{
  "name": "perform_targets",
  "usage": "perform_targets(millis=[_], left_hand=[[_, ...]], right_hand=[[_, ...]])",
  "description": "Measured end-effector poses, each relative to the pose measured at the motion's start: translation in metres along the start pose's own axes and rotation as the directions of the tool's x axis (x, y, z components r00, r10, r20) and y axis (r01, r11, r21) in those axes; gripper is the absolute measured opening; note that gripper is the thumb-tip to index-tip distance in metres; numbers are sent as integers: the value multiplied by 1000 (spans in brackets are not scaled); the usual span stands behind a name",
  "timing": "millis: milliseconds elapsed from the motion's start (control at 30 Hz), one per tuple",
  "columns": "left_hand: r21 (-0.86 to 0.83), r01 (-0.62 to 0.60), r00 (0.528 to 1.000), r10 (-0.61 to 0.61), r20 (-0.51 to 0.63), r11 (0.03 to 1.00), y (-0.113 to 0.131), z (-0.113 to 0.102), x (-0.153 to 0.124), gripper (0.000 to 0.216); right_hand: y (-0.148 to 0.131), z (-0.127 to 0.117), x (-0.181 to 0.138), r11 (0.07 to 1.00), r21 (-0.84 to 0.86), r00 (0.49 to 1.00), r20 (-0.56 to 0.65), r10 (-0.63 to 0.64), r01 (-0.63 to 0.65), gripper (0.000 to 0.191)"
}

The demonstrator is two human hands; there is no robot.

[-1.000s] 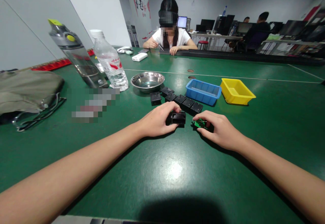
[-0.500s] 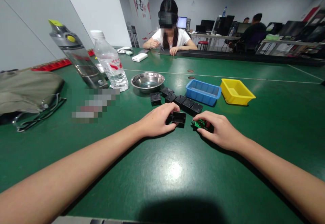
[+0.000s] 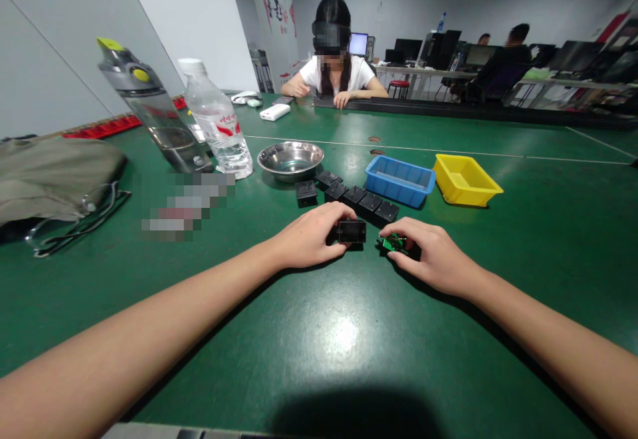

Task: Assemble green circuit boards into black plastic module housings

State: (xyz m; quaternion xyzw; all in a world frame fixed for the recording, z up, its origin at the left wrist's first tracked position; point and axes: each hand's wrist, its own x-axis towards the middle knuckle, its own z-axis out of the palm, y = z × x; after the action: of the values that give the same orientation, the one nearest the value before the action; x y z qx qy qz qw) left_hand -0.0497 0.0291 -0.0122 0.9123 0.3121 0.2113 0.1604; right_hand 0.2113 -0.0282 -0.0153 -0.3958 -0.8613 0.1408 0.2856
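Between the thumb and fingers of my left hand [image 3: 316, 234] is a small black plastic box [image 3: 352, 232], its open side facing me. My right hand [image 3: 431, 253] pinches a green circuit board [image 3: 393, 242] a short way to the right of the box. Box and board are apart. Just beyond my hands stands a row of several black boxes [image 3: 366, 200], with one more black box [image 3: 306, 193] set off to the left near the bowl. My right fingers partly hide the board.
Behind the row are a steel bowl [image 3: 290, 161], a blue bin [image 3: 400, 180] and a yellow bin [image 3: 467, 180]. On the left stand a water bottle [image 3: 219, 127], a grey drinking bottle [image 3: 157, 113], glasses [image 3: 80, 226] and a cloth bag [image 3: 54, 173]. A person [image 3: 333, 60] sits opposite.
The black box in my left hand has tilted slightly, so its open side faces me more squarely. My right hand with the circuit board has hardly moved.
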Motion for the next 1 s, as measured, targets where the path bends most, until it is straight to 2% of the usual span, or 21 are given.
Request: perform_targets(millis=[333, 1000], left_hand=[[47, -69, 997, 68, 29, 996, -2, 0, 0, 41], [49, -102, 994, 100, 33, 994, -1, -1, 1, 40]], right_hand=[[-1, 0, 0, 1000, -2, 1000, 0, 2, -2, 27], [-1, -1, 0, 1000, -1, 1000, 3, 1, -1, 27]])
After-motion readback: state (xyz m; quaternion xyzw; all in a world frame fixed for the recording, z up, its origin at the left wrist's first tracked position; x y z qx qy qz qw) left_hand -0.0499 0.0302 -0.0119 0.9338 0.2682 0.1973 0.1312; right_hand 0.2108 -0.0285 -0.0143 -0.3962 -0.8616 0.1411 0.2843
